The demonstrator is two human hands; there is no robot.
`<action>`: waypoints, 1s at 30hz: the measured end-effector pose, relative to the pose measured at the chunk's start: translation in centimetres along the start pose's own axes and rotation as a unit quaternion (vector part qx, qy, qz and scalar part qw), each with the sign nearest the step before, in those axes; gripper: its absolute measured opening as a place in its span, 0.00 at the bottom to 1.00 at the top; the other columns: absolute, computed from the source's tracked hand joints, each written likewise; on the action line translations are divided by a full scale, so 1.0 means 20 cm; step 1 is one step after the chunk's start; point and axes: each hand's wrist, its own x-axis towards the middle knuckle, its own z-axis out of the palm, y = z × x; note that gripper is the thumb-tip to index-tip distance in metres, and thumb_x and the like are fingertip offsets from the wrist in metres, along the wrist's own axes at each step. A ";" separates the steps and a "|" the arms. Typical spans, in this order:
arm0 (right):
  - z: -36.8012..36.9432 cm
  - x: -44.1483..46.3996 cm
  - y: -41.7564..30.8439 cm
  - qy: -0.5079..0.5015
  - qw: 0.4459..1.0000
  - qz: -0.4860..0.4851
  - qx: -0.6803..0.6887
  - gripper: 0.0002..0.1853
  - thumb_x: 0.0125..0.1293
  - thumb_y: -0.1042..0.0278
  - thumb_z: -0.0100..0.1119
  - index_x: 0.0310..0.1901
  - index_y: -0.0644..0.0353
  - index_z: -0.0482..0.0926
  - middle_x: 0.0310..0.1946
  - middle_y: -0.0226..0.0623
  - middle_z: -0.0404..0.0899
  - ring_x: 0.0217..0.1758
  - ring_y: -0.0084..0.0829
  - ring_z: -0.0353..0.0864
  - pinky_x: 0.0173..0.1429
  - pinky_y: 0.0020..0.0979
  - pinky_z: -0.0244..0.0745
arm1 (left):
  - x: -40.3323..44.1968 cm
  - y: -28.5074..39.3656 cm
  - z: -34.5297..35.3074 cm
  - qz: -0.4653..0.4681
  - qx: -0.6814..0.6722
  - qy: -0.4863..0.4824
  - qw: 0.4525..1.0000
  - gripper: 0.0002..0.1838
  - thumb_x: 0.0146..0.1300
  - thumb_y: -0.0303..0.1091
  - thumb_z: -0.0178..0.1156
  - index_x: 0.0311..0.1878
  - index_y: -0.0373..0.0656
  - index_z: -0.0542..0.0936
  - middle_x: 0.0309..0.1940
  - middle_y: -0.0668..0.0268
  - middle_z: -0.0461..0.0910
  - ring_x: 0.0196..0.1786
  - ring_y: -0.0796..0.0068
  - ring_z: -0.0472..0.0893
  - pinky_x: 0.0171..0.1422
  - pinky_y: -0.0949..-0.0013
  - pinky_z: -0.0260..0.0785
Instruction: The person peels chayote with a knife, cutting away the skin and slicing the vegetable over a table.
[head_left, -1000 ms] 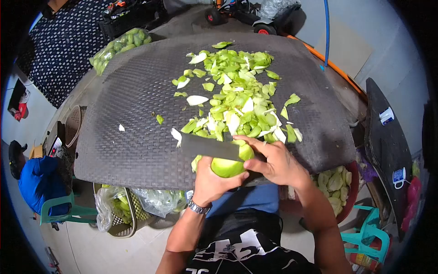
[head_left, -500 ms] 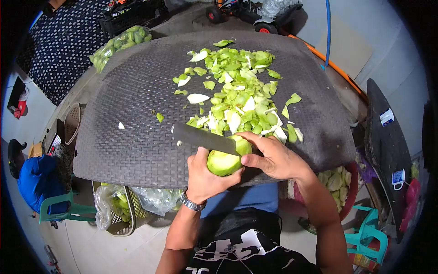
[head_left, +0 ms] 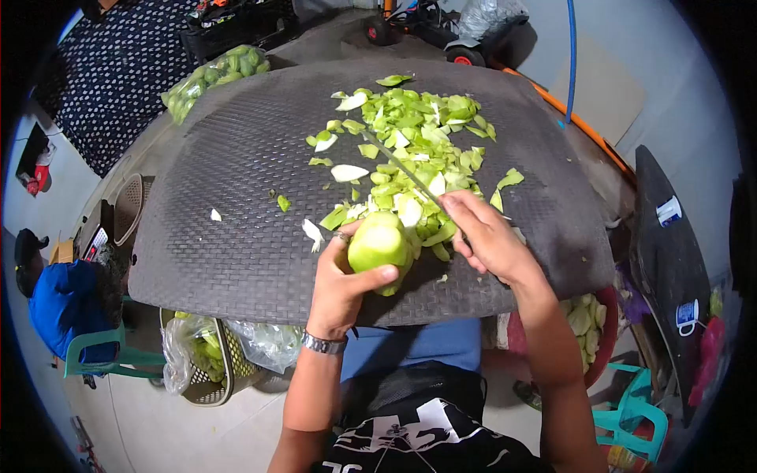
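My left hand (head_left: 341, 280) is wrapped round a partly peeled, pale green fruit (head_left: 378, 243), thumb in front, and tilts it above the near part of the table. A smooth, light cut face shows at its upper end; its kind is not certain. My right hand (head_left: 490, 240) grips a knife (head_left: 406, 169) just to the right of the fruit. The thin blade is seen nearly edge-on and points up and left over the peelings, apart from the fruit. A heap of green and whitish peelings (head_left: 426, 142) spreads over the table behind my hands.
The dark woven-pattern table (head_left: 229, 229) fills the middle. A bag of green fruit (head_left: 217, 75) lies at its far left corner. Below the near edge stand a beige basket (head_left: 229, 366) on the left and a red tub (head_left: 603, 347) with pale pieces on the right. A teal chair (head_left: 631, 406) is beside it.
The knife has come away from the fruit and swung up and right with my right hand, its blade turned edge-on. My left hand has tipped the fruit more upright.
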 end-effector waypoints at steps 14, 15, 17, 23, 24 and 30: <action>0.19 -0.25 -0.01 0.068 0.858 -0.299 -0.412 0.58 0.64 0.26 0.67 0.84 0.59 0.57 0.18 0.51 0.80 0.27 0.58 0.87 0.40 0.53 0.84 | -0.04 -0.17 -0.02 -0.084 -0.207 0.006 0.975 0.34 0.73 0.32 0.67 0.78 0.43 0.66 0.70 0.56 0.76 0.65 0.60 0.82 0.66 0.53 0.82; 0.20 -0.27 -0.03 0.053 0.855 -0.275 -0.437 0.58 0.64 0.26 0.68 0.84 0.59 0.57 0.19 0.52 0.80 0.29 0.58 0.88 0.42 0.53 0.84 | -0.03 -0.18 -0.02 -0.050 -0.140 -0.037 0.988 0.32 0.78 0.40 0.63 0.80 0.44 0.66 0.75 0.56 0.73 0.72 0.57 0.79 0.77 0.48 0.74; 0.21 -0.27 -0.02 0.044 0.852 -0.270 -0.447 0.59 0.63 0.24 0.67 0.83 0.58 0.58 0.18 0.53 0.78 0.28 0.59 0.87 0.44 0.54 0.83 | -0.03 -0.17 0.00 -0.083 -0.167 -0.029 0.982 0.38 0.73 0.37 0.69 0.81 0.44 0.64 0.75 0.55 0.73 0.72 0.57 0.79 0.76 0.49 0.75; 0.17 -0.19 0.07 0.060 0.854 -0.315 -0.409 0.53 0.64 0.25 0.67 0.79 0.59 0.65 0.25 0.56 0.82 0.32 0.61 0.88 0.42 0.52 0.83 | -0.08 -0.16 0.02 -0.068 -0.063 -0.047 0.995 0.55 0.52 0.23 0.81 0.79 0.47 0.57 0.60 0.58 0.78 0.54 0.67 0.84 0.51 0.63 0.84; 0.16 -0.18 0.08 0.053 0.861 -0.307 -0.403 0.51 0.65 0.26 0.67 0.77 0.59 0.67 0.26 0.56 0.82 0.33 0.61 0.88 0.42 0.52 0.82 | -0.09 -0.13 0.03 -0.103 -0.071 -0.028 0.992 0.55 0.49 0.21 0.83 0.76 0.47 0.57 0.55 0.60 0.80 0.47 0.71 0.85 0.44 0.66 0.84; 0.14 -0.15 0.13 0.037 0.885 -0.274 -0.375 0.44 0.67 0.29 0.67 0.70 0.60 0.73 0.29 0.58 0.83 0.36 0.62 0.88 0.42 0.52 0.82 | -0.09 -0.12 0.08 -0.108 0.007 -0.020 0.994 0.47 0.45 0.11 0.71 0.70 0.45 0.61 0.48 0.68 0.79 0.42 0.78 0.82 0.37 0.72 0.76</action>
